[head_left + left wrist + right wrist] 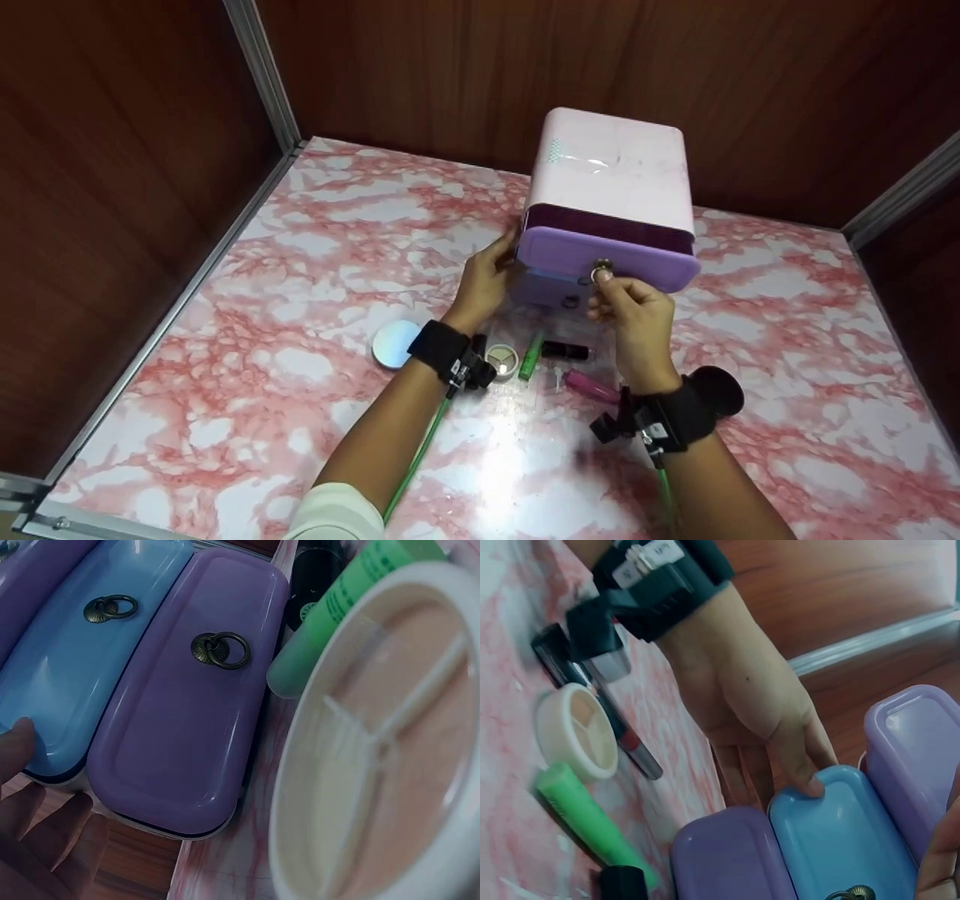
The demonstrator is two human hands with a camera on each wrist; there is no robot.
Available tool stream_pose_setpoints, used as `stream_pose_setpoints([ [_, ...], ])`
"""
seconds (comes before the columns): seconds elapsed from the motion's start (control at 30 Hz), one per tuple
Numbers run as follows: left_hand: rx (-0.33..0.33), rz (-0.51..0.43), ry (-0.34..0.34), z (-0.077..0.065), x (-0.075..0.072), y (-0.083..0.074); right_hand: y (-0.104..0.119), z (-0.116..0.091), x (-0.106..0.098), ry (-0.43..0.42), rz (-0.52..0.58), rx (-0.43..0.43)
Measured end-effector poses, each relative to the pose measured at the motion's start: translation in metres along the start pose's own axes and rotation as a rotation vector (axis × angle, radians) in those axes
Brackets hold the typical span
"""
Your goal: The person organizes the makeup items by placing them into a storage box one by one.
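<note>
A small drawer cabinet with a pale pink top [615, 161] stands toward the back of the table. Its purple top drawer [559, 249] juts out past the blue middle drawer [64, 682] and the purple bottom drawer [161, 727]. My right hand [639, 326] pinches the top drawer's brass ring pull [600, 271] between thumb and fingers. Against the cabinet's left side rests my left hand [481, 285], fingers fairly straight along the wall, its thumb on the blue drawer's edge. The top drawer's inside is hidden.
Cosmetics lie in front: a round three-part cream palette [502, 361], a green tube [530, 358], a black tube [566, 350], a pink tube [591, 385] and a shiny round compact [394, 343]. A black cylinder [720, 391] sits by the right wrist. Wooden panels [450, 82] enclose the table.
</note>
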State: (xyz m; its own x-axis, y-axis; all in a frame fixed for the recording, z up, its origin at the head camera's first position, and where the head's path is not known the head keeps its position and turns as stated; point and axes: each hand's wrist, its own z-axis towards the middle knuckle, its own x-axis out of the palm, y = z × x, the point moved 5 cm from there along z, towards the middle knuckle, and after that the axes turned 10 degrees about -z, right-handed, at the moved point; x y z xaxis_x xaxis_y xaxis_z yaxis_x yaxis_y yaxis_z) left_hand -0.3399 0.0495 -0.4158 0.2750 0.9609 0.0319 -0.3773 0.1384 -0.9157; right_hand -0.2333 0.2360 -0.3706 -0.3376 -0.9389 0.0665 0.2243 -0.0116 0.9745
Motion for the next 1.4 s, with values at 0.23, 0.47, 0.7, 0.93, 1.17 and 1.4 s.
stream_pose_setpoints([
  [0.23, -0.018, -0.013, -0.001, 0.002, -0.001, -0.001, 0.004, -0.015, 0.0, 0.021, 0.039, -0.008],
  [0.47, -0.012, 0.021, -0.022, 0.004, -0.002, -0.004, 0.007, -0.024, -0.003, 0.046, 0.078, -0.023],
  [0.7, -0.002, 0.012, -0.037, 0.001, -0.001, -0.001, 0.008, -0.039, -0.004, 0.071, 0.036, -0.048],
  [0.93, -0.009, -0.009, -0.046, -0.002, -0.001, 0.002, 0.005, -0.046, -0.004, 0.094, -0.012, -0.058],
  [1.17, -0.025, -0.035, -0.042, 0.001, 0.002, 0.002, 0.004, -0.045, -0.009, 0.084, -0.01, -0.06],
  [1.4, -0.019, -0.013, -0.047, 0.002, 0.002, -0.001, 0.006, -0.045, -0.011, 0.076, -0.007, -0.098],
])
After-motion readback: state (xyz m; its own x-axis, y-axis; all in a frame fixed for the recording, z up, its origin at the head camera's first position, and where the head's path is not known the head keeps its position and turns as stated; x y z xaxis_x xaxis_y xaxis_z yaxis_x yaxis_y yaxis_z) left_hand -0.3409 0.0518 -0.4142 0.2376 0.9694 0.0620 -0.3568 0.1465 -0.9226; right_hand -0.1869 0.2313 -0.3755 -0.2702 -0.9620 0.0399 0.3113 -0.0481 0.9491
